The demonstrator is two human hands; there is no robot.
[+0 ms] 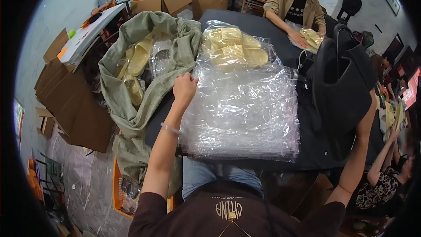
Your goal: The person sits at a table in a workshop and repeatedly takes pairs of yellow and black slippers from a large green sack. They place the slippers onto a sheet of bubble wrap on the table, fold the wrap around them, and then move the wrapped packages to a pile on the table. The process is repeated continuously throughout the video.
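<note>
My left hand point(185, 88) is closed, fingers curled, at the left edge of a thick stack of clear plastic bags point(241, 109). Whether anything is pinched in those fingers cannot be seen. At the right, a pair of black slippers point(342, 101) looms large and dark above the tabletop. My right forearm reaches up to their outer side, and the slippers hide most of that hand, which appears to grip them. Bagged yellow slippers point(232, 46) lie at the far end of the stack. Left of it, a green cloth sack point(123, 101) gapes around more bagged slippers, yellow and grey.
The dark table point(258, 24) carries all this. Across it a person in a tan shirt point(278, 6) handles bagged yellow slippers. Cardboard boxes point(79, 105) stand left, others at the back. An orange basket point(117, 188) sits below the sack. Other people work at far left and right.
</note>
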